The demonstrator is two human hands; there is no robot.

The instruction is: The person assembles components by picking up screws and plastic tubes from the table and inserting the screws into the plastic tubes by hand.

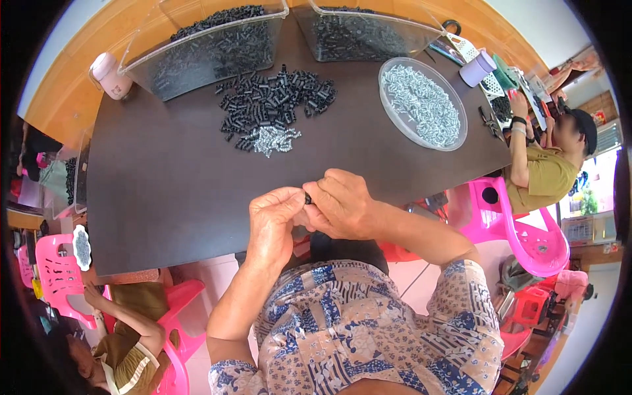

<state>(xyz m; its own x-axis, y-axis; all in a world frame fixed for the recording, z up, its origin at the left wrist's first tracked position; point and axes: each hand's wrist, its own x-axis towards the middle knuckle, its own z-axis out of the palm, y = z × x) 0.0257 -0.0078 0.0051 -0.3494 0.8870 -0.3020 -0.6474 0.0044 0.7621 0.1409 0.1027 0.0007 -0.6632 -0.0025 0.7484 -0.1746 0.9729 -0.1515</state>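
Close together in front of my body, both hands meet over the near edge of the dark table [164, 191]. Between their fingertips shows a small black plastic part [307, 197]. My left hand [275, 214] pinches it from the left, and my right hand [342, 204] closes on it from the right. Most of the part is hidden by the fingers. Beyond my hands lies a loose pile of small black plastic parts [273, 99]. At that pile's near side sits a little heap of shiny silver metal pieces [271, 139].
Two clear bins [217, 49] [368, 39] of black parts stand at the back. A round tray [461, 135] holds silver pieces at right. A pink bottle [112, 78] and a lilac cup [478, 68] flank them. Co-workers [546, 164] [125, 329] sit on both sides.
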